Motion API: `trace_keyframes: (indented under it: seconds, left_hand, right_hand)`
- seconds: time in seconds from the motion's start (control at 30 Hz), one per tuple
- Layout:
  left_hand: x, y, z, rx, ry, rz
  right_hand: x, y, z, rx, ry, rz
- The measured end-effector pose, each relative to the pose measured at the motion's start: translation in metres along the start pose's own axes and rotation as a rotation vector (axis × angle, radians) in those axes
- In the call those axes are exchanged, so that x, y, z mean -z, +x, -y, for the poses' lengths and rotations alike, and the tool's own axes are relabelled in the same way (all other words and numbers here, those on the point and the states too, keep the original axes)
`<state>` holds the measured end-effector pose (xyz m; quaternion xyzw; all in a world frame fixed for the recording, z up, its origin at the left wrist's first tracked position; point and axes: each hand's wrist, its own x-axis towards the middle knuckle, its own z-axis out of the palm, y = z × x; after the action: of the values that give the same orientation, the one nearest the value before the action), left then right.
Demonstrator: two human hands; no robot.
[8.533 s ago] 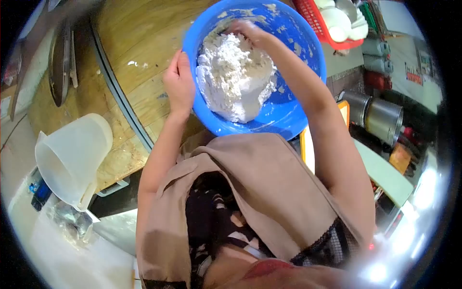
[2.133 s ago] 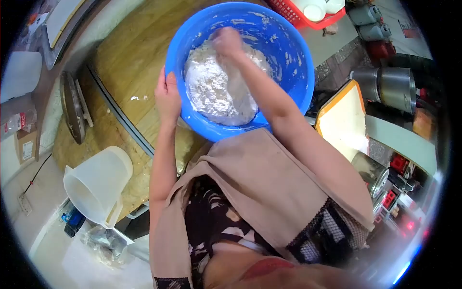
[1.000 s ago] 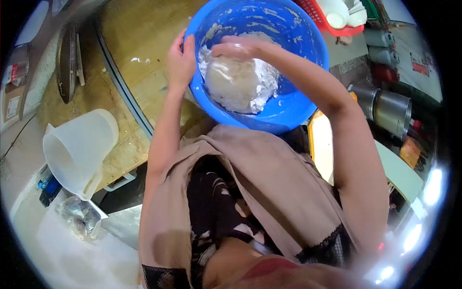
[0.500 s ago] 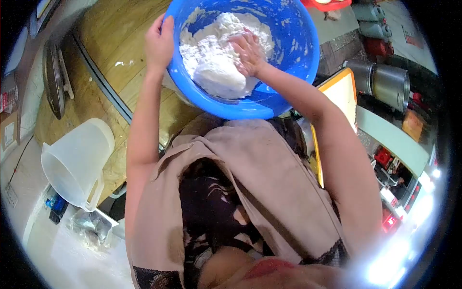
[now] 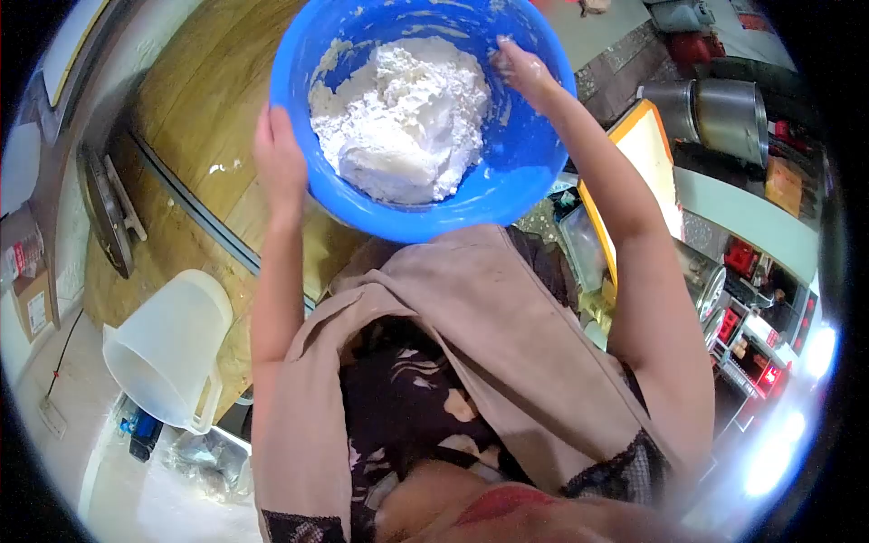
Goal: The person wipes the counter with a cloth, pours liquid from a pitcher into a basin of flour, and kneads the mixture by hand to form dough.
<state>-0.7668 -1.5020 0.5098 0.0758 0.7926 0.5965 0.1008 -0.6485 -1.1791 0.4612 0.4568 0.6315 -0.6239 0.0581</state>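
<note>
A large blue basin point(image 5: 425, 222) is tilted toward me. Inside it sits a rough, white mass of floury dough point(image 5: 407, 127), with white smears on the walls around it. My left hand point(image 5: 281, 158) grips the basin's left rim, its fingers mostly hidden behind the edge. Over the right rim reaches my right hand point(image 5: 523, 71), inside the basin near the wall and apart from the dough. Its fingers look curled and are dusted white; whether anything is in them is hidden.
A wooden table point(image 5: 217, 118) lies under and left of the basin. A translucent plastic jug point(image 5: 167, 348) lies tilted at lower left. Steel pots point(image 5: 731, 118) and an orange-edged tray point(image 5: 647, 154) stand to the right. A dark lid-like object point(image 5: 109, 213) is at far left.
My right hand has lifted off the dough and moved right, toward the basin wall. The basin has shifted a little left and down in view; my left hand keeps its rim hold.
</note>
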Motion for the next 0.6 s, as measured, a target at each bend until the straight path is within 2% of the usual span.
trace_keyframes:
  seconds: [0.17,0.27,0.33,0.43,0.47,0.5,0.57,0.6]
  left_hand:
    - [-0.008,-0.007,0.005,0.104,-0.077,-0.078]
    - [-0.010,-0.008,0.007,0.100,-0.093,-0.120]
    - [-0.009,-0.009,0.006,0.082,-0.061,-0.147]
    - [-0.005,-0.003,0.007,0.067,0.000,-0.119]
    - [-0.005,-0.003,0.014,0.015,-0.052,-0.128]
    - [-0.006,-0.004,0.019,-0.034,-0.107,-0.130]
    - [-0.005,-0.005,0.018,-0.001,-0.120,-0.116]
    - [-0.007,-0.003,0.020,-0.011,-0.178,-0.107]
  right_hand:
    - [-0.045,0.053,0.020,-0.198,-0.087,0.012]
    - [-0.085,0.059,0.031,-0.196,-0.138,0.191]
    - [-0.121,0.035,0.056,-0.061,-0.039,0.459]
    - [-0.148,-0.019,0.097,-0.111,-0.195,0.640]
    - [-0.149,-0.028,0.093,0.047,-0.294,0.648]
    - [-0.146,-0.040,0.092,0.052,-0.293,0.645]
    - [-0.134,-0.070,0.097,0.343,-0.628,0.588]
    - [-0.126,-0.097,0.103,0.329,-0.698,0.542]
